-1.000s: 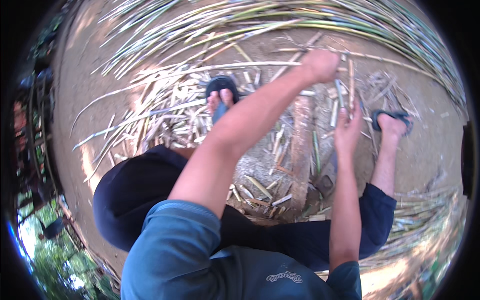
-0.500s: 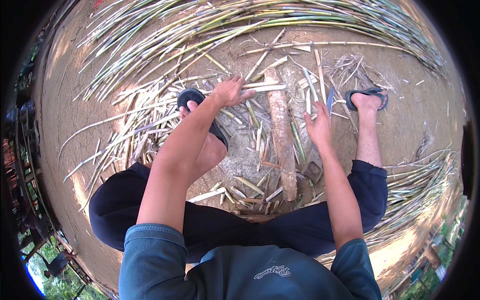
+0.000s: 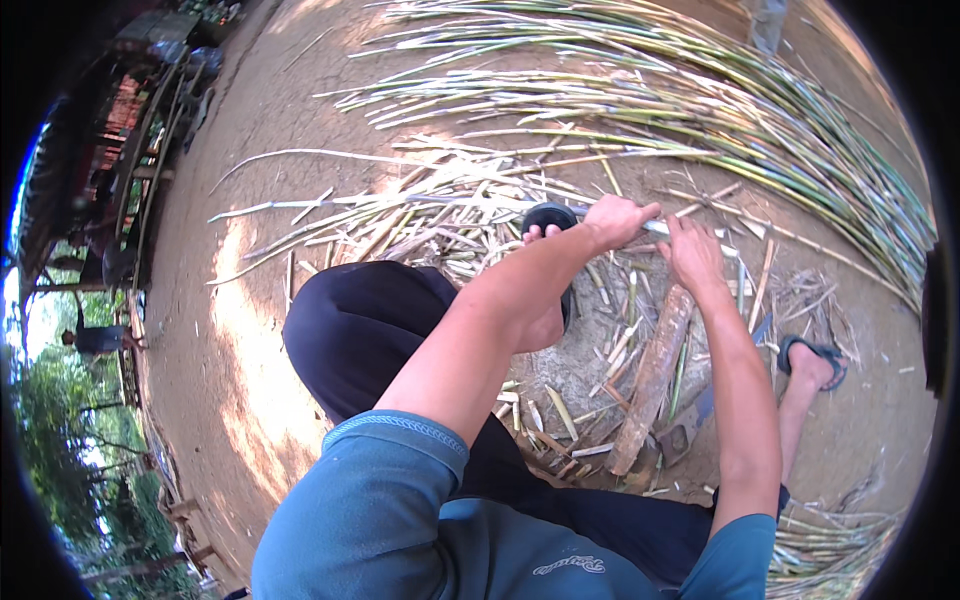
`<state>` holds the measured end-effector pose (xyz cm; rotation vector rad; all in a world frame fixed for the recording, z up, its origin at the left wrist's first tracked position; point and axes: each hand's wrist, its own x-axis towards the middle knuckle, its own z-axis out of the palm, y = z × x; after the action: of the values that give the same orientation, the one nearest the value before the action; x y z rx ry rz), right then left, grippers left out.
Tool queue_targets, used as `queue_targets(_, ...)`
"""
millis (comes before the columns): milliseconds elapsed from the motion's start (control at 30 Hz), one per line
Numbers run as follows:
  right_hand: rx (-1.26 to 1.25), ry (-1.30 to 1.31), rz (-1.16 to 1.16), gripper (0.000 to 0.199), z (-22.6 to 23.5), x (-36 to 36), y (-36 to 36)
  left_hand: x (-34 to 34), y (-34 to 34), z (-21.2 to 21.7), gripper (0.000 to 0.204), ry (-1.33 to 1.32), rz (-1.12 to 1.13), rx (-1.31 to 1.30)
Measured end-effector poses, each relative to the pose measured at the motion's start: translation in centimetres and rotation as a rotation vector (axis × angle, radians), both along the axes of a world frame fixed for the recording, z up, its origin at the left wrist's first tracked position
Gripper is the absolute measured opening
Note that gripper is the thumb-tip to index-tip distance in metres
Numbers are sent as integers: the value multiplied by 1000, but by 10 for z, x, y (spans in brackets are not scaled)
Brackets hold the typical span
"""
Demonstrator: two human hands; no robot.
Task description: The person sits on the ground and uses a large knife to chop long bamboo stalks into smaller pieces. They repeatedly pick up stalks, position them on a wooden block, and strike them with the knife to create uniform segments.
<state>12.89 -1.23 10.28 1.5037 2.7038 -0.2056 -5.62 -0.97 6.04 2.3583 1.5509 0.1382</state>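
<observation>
Pale cane [image 3: 656, 229] now has two-handed contact: left hand [image 3: 615, 222] curled around it, right hand [image 3: 697, 256] shifted past the log [image 3: 652, 385]'s far end, grip unclear.

Bright daylight fills the scene, and the log [image 3: 652, 388] and the ground close around it sit in soft, even shade. Well left of the log, a sunlit patch of earth [image 3: 245, 390] is washed out nearly to white; farther left, sky glares behind the trees [image 3: 60, 430]. Just beyond the log's upper end, the left hand [image 3: 615, 221] and right hand [image 3: 694, 252] show little motion blur. Fisheye distortion (black vignetting rings everything) seems to bow the long stalks [image 3: 800, 180] beyond the log.
</observation>
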Motion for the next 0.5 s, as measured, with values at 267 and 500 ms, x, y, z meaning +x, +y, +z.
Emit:
queue_targets(267,247,-19,25,28,83,-8,63,8,-22,59,73,-282,1089,696)
queue_targets(500,354,-62,-8,29,169,25,8,-65,-78,74,131,-2617,937,196)
